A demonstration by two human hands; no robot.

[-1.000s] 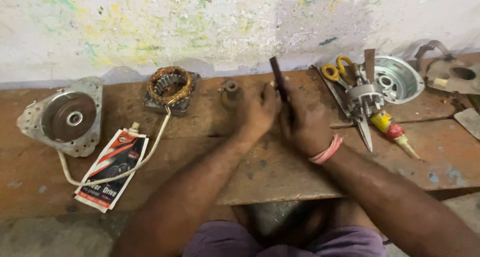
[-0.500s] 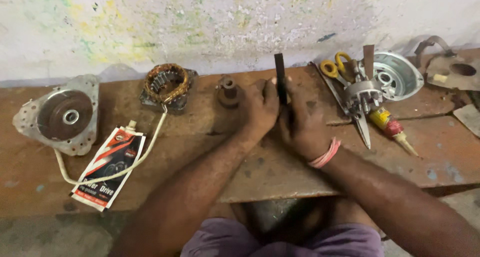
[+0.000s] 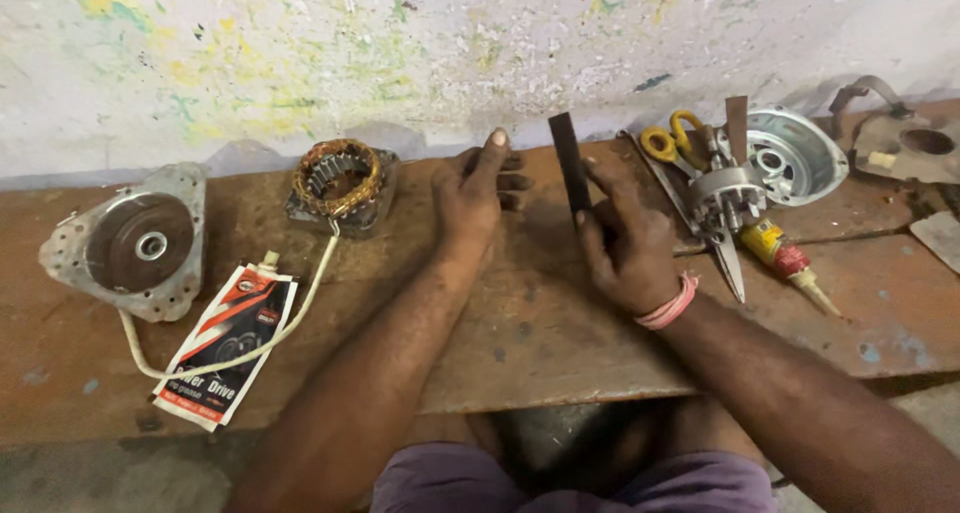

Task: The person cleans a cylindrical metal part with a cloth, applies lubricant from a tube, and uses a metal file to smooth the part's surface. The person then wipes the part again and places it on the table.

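My right hand (image 3: 625,238) grips a dark flat metal bar (image 3: 566,163) and holds it upright on the worn wooden bench (image 3: 530,333). My left hand (image 3: 475,188) lies further back on the bench, just left of the bar and apart from it. Its thumb points toward the wall and its fingers curl to the right. It covers the spot where a small round metal part stood, and that part is hidden beneath it. A pink band sits on my right wrist.
Left of my hands are a copper-wound stator (image 3: 340,178), a white wire (image 3: 300,303), a grease sachet (image 3: 225,343) and a round motor cover (image 3: 135,243). To the right lie yellow-handled scissors (image 3: 675,143), a metal hub (image 3: 725,188), an aluminium cover (image 3: 795,153) and a glue tube (image 3: 785,258).
My left hand has let go of the bar and moved left and forward onto the small round part. The right hand alone keeps the bar upright.
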